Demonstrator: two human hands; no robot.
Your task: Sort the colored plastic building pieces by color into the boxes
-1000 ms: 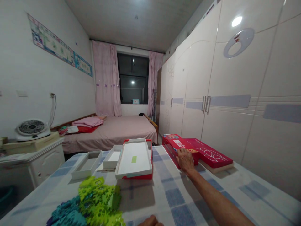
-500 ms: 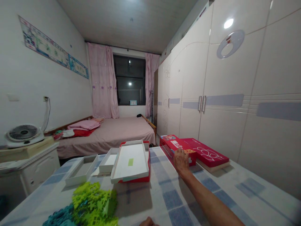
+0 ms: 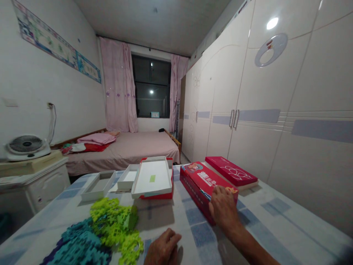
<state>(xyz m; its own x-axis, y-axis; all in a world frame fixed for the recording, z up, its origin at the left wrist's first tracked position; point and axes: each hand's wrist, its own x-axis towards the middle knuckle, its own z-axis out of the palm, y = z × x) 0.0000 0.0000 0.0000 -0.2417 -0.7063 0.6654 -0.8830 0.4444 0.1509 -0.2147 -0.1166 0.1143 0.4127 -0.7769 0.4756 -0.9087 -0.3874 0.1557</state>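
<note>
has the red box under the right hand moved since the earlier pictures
Yes. Judged against the tablecloth's blue checks, the red box has come toward the person, with the right hand on its near end.

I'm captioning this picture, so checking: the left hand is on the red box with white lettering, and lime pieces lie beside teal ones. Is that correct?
Not quite: the head view shows the right hand, not the left hand, on the red box; lime pieces do lie beside teal ones.

Right hand [image 3: 224, 207] extended forward; left hand [image 3: 162, 248] apparently loosely curled.
</note>
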